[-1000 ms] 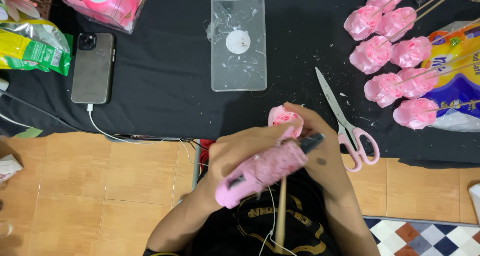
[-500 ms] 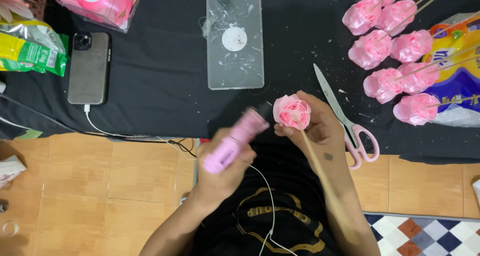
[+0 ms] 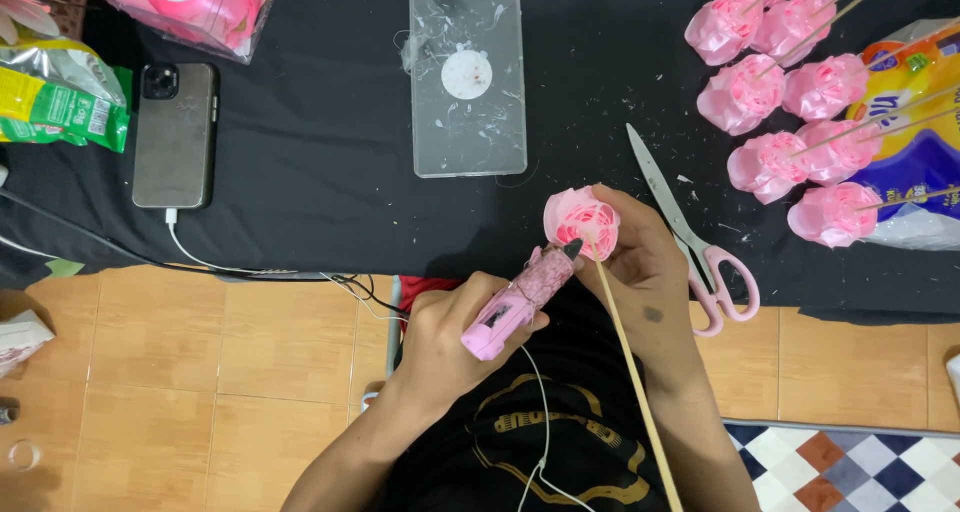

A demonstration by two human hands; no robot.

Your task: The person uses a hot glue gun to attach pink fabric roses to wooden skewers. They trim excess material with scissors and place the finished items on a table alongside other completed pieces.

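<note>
My left hand grips a pink glue gun, its dark nozzle touching a pink ribbon rose. My right hand holds that rose, which sits on a thin wooden stick running down toward me. Both hands hover at the near edge of the black cloth. Scissors with pink handles lie just right of my right hand.
Several finished pink roses on sticks lie at the right beside a yellow and blue plastic pack. A clear plastic tray, a charging phone, a box of pink ribbon and a green snack bag sit further back.
The glue gun has swung from lying across my hands to pointing its nozzle into the rose. My right hand has kept the rose, turning it toward the nozzle.
</note>
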